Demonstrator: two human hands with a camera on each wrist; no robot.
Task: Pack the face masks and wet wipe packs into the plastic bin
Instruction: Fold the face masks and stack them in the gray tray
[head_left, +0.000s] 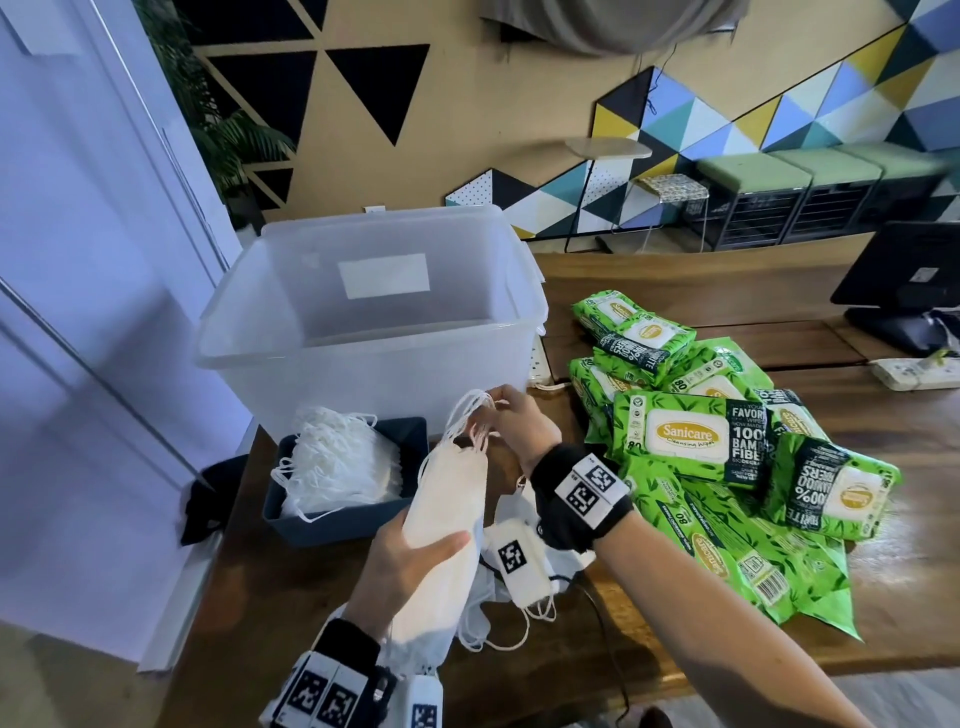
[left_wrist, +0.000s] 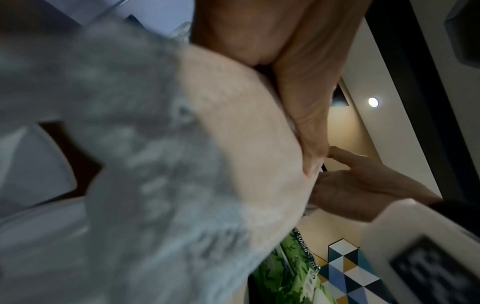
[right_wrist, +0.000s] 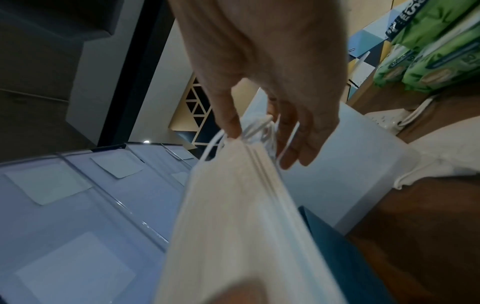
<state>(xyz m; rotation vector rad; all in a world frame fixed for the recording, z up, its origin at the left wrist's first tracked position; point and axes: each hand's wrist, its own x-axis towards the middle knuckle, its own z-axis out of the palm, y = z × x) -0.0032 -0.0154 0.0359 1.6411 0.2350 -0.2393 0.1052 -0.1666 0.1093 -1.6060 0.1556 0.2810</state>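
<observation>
Head view first: the left hand is wrapped around the lower half of a stack of white face masks, thumb lying across the front, so the stack stands tilted above the wooden table. The right hand is up at the top end of that stack, fingers pinching the bunch of ear loops. All this sits just in front of the clear plastic bin, which stands open at the back left of the table. Left of the stack there's a dark blue tray holding more masks. A few loose masks lie on the table under the hands. Off to the right is a heap of green Sanicare wet wipe packs, well apart from both hands and outside the bin.

Left wrist view: pretty blurry. The mask stack fills most of it, pressed against the left palm and thumb, and the right hand's fingers reach in at its far end. A sliver of green wipe pack shows below.

Right wrist view: the right hand has thumb and fingertips closed on the white loops right at the top edge of the stack, which hangs down toward the camera. The bin's wall is just behind, wipe packs top right.
</observation>
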